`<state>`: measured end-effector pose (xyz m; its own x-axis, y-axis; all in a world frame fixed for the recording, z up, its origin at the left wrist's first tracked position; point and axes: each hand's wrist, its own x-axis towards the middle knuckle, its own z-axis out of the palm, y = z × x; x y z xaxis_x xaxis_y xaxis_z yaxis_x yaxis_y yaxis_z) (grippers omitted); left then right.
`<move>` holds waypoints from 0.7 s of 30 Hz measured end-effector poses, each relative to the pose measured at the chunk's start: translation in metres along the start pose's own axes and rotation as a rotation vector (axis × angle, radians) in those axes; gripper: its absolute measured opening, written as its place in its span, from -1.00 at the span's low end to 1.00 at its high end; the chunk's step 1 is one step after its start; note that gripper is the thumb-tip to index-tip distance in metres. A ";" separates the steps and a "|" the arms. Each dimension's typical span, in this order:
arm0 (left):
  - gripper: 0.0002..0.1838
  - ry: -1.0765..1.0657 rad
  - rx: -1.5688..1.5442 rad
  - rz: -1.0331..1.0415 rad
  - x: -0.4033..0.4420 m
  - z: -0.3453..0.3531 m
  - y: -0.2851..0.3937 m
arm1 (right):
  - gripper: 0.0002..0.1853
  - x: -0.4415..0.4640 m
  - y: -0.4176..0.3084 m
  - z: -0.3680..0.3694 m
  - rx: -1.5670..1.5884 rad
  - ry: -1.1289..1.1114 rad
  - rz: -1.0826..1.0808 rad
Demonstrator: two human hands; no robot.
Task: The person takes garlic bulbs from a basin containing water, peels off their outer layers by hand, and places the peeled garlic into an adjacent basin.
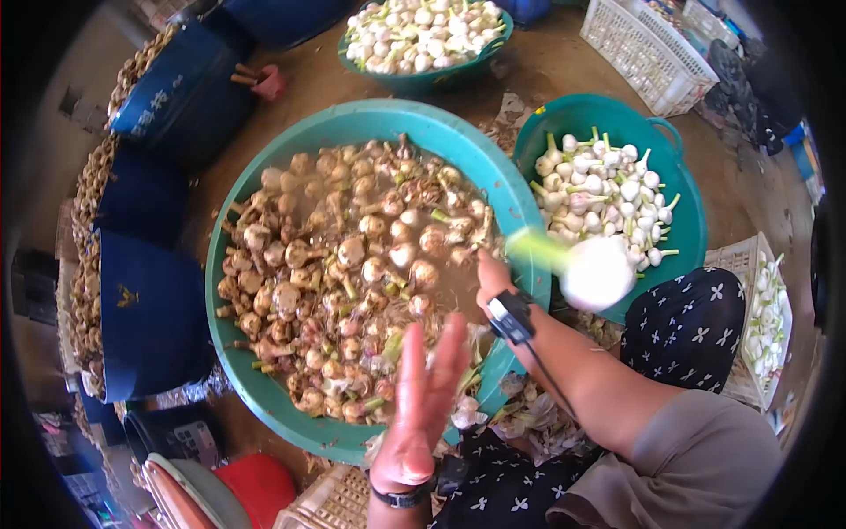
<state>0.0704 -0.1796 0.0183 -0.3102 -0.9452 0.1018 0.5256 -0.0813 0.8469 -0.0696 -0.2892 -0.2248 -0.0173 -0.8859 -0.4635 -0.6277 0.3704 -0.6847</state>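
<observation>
My left hand (419,406) is raised over the near edge of the big green tub (291,132), fingers stretched out and slightly blurred, holding nothing. My right hand (493,278) reaches in over the tub's right side, beside soil-stained garlic bulbs (351,253) in muddy water. Its fingertips are mostly hidden, so I cannot tell whether it grips one. A clean white garlic bulb (599,273) with a green stem hangs in mid-air, blurred, touched by neither hand. Behind it is a green basin (687,212) with several peeled white garlic bulbs (592,185).
Another green basin (423,81) heaped with white garlic stands at the back. Blue barrels (150,309) topped with unpeeled garlic line the left. White plastic crates (652,57) stand at right. Peeled skins (538,414) lie by my knees. A red stool-like object (260,489) is lower left.
</observation>
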 end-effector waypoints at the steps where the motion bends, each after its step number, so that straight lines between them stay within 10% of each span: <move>1: 0.13 0.054 0.101 0.104 0.005 -0.010 -0.004 | -0.52 0.034 0.016 0.018 -0.066 0.112 0.001; 3: 0.00 0.366 0.154 0.041 0.005 -0.032 -0.017 | -0.66 0.094 0.025 0.028 -0.188 0.364 0.015; 5: -0.25 0.528 0.208 -0.074 -0.015 -0.066 -0.046 | -0.70 0.079 0.002 0.020 0.606 0.464 0.353; 7: -0.30 0.811 0.019 -0.217 -0.035 -0.096 -0.085 | -0.76 0.051 -0.015 -0.006 0.263 0.243 0.187; 8: -0.32 0.841 0.050 -0.231 -0.041 -0.103 -0.100 | -0.80 0.078 0.013 0.028 -0.073 0.452 -0.031; 9: -0.34 0.880 0.089 -0.245 -0.045 -0.103 -0.110 | -0.81 0.052 -0.012 0.016 0.419 0.621 0.185; 11: -0.39 0.747 -0.033 -0.302 -0.048 -0.081 -0.096 | -0.86 0.045 -0.032 -0.004 0.359 0.692 0.396; 14: -0.29 0.808 -0.155 -0.473 -0.042 -0.068 -0.087 | -0.70 0.219 0.068 0.124 0.402 0.425 0.289; 21: -0.36 0.907 -0.237 -0.537 -0.034 -0.064 -0.090 | -0.44 0.072 -0.054 -0.006 1.330 -0.126 0.517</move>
<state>0.0841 -0.1605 -0.0948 0.1055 -0.6420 -0.7594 0.6656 -0.5218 0.5336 -0.0414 -0.3748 -0.2182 0.0969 -0.5690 -0.8166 0.6113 0.6815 -0.4024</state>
